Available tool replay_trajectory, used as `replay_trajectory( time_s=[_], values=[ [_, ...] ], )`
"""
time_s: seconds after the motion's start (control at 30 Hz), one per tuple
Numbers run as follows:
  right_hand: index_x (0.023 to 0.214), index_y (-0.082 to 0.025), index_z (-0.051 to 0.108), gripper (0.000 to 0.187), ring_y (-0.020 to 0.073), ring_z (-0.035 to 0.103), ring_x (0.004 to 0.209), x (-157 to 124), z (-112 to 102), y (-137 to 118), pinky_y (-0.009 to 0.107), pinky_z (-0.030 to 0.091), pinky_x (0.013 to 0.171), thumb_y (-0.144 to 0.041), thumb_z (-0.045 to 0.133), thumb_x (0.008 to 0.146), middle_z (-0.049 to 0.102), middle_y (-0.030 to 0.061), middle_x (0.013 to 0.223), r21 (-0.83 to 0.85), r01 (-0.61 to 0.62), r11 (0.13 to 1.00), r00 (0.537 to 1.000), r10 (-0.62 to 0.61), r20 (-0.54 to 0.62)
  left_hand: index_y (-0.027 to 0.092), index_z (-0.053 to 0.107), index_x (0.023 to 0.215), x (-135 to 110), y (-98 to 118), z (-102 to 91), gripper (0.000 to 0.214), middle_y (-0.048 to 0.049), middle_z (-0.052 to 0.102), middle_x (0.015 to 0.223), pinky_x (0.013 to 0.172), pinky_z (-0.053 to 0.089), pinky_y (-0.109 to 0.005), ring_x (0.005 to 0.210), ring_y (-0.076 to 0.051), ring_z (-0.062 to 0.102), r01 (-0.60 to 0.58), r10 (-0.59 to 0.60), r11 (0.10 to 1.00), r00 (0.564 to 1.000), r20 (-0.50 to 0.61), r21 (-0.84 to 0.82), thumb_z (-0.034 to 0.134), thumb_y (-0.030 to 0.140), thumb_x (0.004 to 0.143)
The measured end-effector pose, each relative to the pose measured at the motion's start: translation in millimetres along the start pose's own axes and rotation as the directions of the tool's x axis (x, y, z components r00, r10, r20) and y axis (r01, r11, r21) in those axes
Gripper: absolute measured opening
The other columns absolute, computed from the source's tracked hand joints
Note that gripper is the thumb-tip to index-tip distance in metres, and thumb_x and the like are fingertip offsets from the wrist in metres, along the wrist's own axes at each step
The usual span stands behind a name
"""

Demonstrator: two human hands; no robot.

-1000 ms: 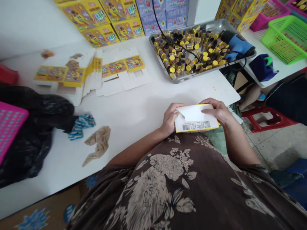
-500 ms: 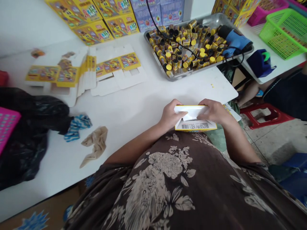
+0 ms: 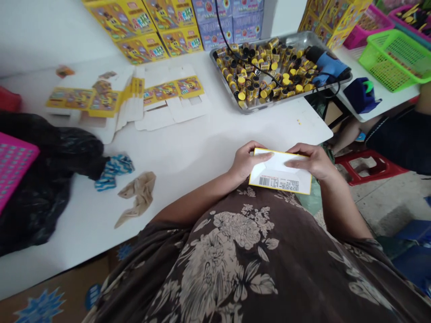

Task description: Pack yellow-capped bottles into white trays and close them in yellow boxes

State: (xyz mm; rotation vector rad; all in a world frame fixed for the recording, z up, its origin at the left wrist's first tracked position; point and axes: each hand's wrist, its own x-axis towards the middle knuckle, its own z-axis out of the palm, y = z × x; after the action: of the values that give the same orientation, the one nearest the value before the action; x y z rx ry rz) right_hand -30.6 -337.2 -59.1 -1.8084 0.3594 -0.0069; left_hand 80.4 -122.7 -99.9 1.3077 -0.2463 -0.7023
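A small yellow-edged cardboard box (image 3: 281,177) with a white bottom and a barcode is held between both hands at the near edge of the white table (image 3: 188,148). My left hand (image 3: 245,161) grips its left end, thumb pressed on the white flap. My right hand (image 3: 311,160) holds the right end, fingers laid over the flap. A metal tray (image 3: 249,109) full of small yellow and black capped tubes sits beyond the hands. Flat unfolded box blanks (image 3: 161,101) lie spread at the table's middle left.
A blue heat gun (image 3: 328,63) with a black cord rests on the tray. Stacked printed cartons (image 3: 158,27) line the back. A black plastic bag (image 3: 43,179), cloth scraps (image 3: 138,195), a pink basket (image 3: 13,168), a green basket (image 3: 395,58) and a red stool (image 3: 370,168) surround the spot.
The box has been turned in my hands: its white flaps, open a second ago, are now folded flat against the bottom. Both hands stayed on it.
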Motion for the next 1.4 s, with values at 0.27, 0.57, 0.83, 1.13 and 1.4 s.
replay_trajectory(
  time_s=[0.27,0.57,0.83,1.13,1.4],
  values=[
    [0.087,-0.026,0.088,0.034,0.0166,0.072,0.069,-29,-24,-81,0.028,0.055,0.056,-0.054,0.101,0.072,0.084,0.0052,0.092,-0.063,0.195,0.979,0.966,-0.202,-0.159,0.020,0.070,0.086,-11,35,30.7,0.056,0.0023,0.072,0.074,0.060,0.052,-0.027,0.065,-0.014,0.066,-0.019,0.055,0.963,0.990,0.127,-0.270,0.104,0.058,0.061],
    [0.097,-0.031,0.090,0.055,0.0258,0.076,0.067,9,-35,-93,0.036,0.060,0.053,-0.065,0.106,0.056,0.083,0.0065,0.087,-0.045,-0.055,0.997,0.949,0.066,0.309,0.022,0.080,0.099,-36,74,-14.4,0.037,-0.0072,0.080,0.115,0.099,0.061,-0.040,0.109,-0.022,0.076,-0.759,0.739,0.651,0.640,0.210,0.026,0.097,0.051,0.083],
    [0.080,-0.026,0.079,0.034,0.0190,0.069,0.068,50,19,-92,0.033,0.055,0.064,-0.055,0.093,0.087,0.077,0.0028,0.077,-0.173,0.628,0.759,0.746,-0.523,0.412,0.028,0.074,0.136,-46,65,-81.5,0.083,-0.0128,0.063,0.155,0.126,0.047,-0.062,0.151,-0.041,0.056,-0.776,0.911,0.339,0.412,0.020,0.533,0.061,0.096,0.088],
    [0.092,-0.026,0.072,0.027,0.0242,0.070,0.111,134,129,-22,0.059,0.042,0.127,-0.018,0.053,0.110,0.075,0.0042,0.095,-0.380,0.925,-0.023,0.208,-0.805,0.555,0.020,0.073,0.099,15,23,-179.0,0.050,-0.0042,0.076,0.095,0.088,0.059,-0.040,0.094,-0.027,0.072,-0.296,0.390,0.921,0.745,-0.541,0.255,0.092,0.056,0.069],
    [0.129,-0.016,0.071,0.031,0.0317,0.069,0.130,243,174,-49,0.045,0.053,0.117,-0.033,0.071,0.103,0.073,0.0191,0.137,-0.643,0.273,0.716,0.943,-0.330,0.033,0.020,0.073,0.089,0,32,-263.9,0.021,-0.0003,0.074,0.084,0.080,0.053,-0.032,0.082,-0.020,0.066,-0.263,0.511,0.858,0.366,-0.777,0.441,0.076,0.036,0.075]
  ],
)
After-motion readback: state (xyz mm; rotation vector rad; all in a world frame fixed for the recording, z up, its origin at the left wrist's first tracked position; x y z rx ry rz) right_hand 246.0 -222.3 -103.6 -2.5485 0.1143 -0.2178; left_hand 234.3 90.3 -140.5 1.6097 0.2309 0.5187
